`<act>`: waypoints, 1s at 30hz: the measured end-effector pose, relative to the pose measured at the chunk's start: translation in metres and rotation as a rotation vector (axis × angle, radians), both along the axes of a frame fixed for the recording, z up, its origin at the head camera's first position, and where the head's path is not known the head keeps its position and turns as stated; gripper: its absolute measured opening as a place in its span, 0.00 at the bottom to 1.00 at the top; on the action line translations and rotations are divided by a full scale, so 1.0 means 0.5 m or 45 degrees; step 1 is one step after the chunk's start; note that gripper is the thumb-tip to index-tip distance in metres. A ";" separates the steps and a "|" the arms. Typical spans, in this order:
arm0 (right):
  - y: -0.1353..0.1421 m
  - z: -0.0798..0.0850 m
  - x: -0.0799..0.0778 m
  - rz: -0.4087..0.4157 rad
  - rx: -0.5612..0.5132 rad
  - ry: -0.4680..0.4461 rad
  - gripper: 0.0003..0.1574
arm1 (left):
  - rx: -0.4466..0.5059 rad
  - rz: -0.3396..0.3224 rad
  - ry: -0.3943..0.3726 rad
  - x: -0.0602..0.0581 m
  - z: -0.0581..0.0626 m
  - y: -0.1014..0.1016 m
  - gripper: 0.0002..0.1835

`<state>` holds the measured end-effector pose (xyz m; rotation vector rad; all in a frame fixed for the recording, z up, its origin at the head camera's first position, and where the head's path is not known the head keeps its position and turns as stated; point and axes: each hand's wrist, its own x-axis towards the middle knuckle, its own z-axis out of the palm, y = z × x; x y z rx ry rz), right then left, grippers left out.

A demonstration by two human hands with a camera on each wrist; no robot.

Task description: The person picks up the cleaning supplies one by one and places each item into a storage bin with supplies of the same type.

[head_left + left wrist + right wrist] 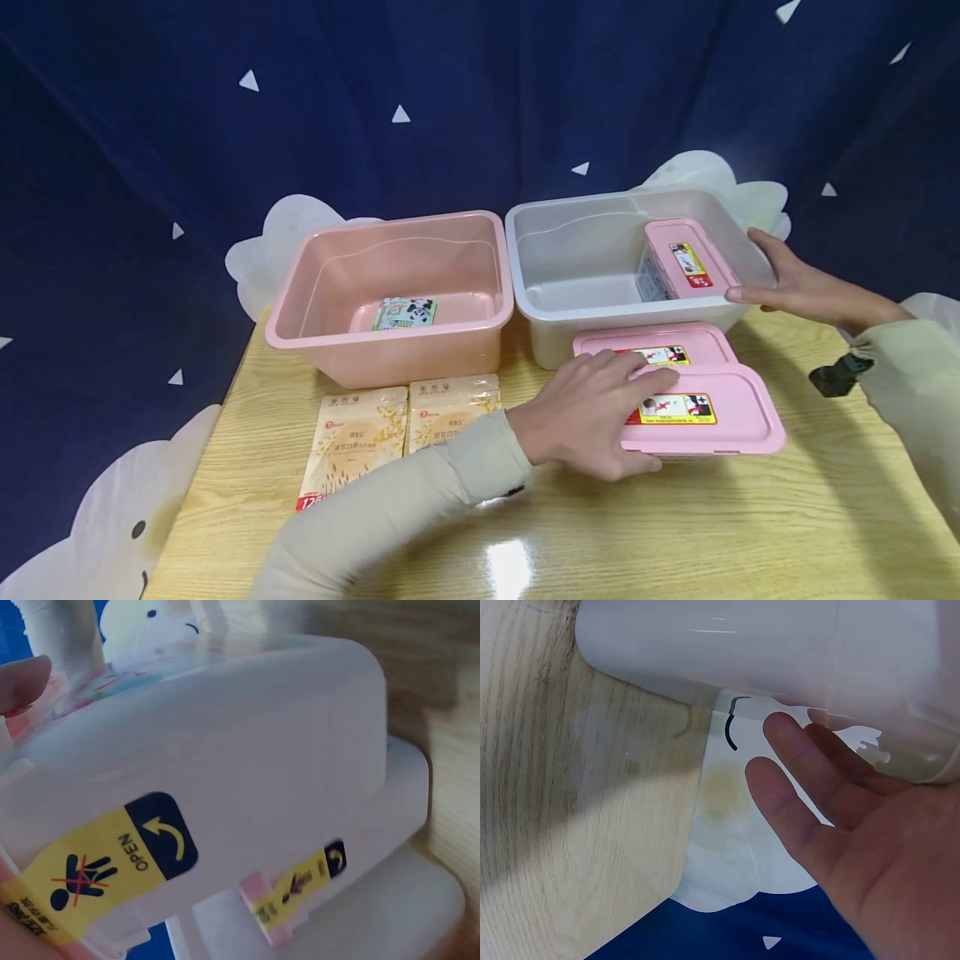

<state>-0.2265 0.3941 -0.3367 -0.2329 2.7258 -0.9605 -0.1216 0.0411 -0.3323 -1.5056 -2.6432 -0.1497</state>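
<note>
My left hand [600,408] grips a white plastic box with a pink lid [720,412], its fingers spread over the lid and its thumb at the near edge. A yellow "OPEN" latch label [112,862] marks the box's side in the left wrist view. Just behind it, partly covered, is a second pink-lidded box [705,342]. My right hand [802,283] is at the right end of the pale grey basin [592,312], thumb at the rim's corner. In the right wrist view its fingers [772,791] extend fairly straight beside the basin. Inside leans another pink-lidded box [720,258].
A pink basin [405,358] stands left of the grey one, with a green panda-print packet [405,312] inside. Two cream pouches, one on the left [356,442] and one on the right [450,408], lie before it on the wooden table [600,542]. A dark blue curtain [450,50] hangs behind.
</note>
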 end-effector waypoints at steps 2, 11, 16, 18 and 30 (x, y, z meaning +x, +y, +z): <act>0.000 0.000 -0.001 -0.001 0.006 -0.005 0.65 | 0.002 -0.003 -0.005 -0.006 0.008 -0.006 0.47; 0.003 -0.002 -0.002 0.007 -0.003 0.002 0.65 | 0.016 -0.090 -0.061 -0.031 0.043 -0.019 0.46; 0.003 -0.002 0.000 0.016 -0.014 0.021 0.65 | 0.015 -0.146 -0.106 -0.039 0.075 -0.026 0.46; 0.003 -0.004 -0.001 0.020 -0.009 0.020 0.65 | 0.013 -0.183 -0.116 -0.044 0.088 -0.030 0.46; 0.006 0.001 0.002 -0.018 0.034 -0.052 0.66 | 0.127 -0.199 -0.197 -0.066 0.147 -0.053 0.45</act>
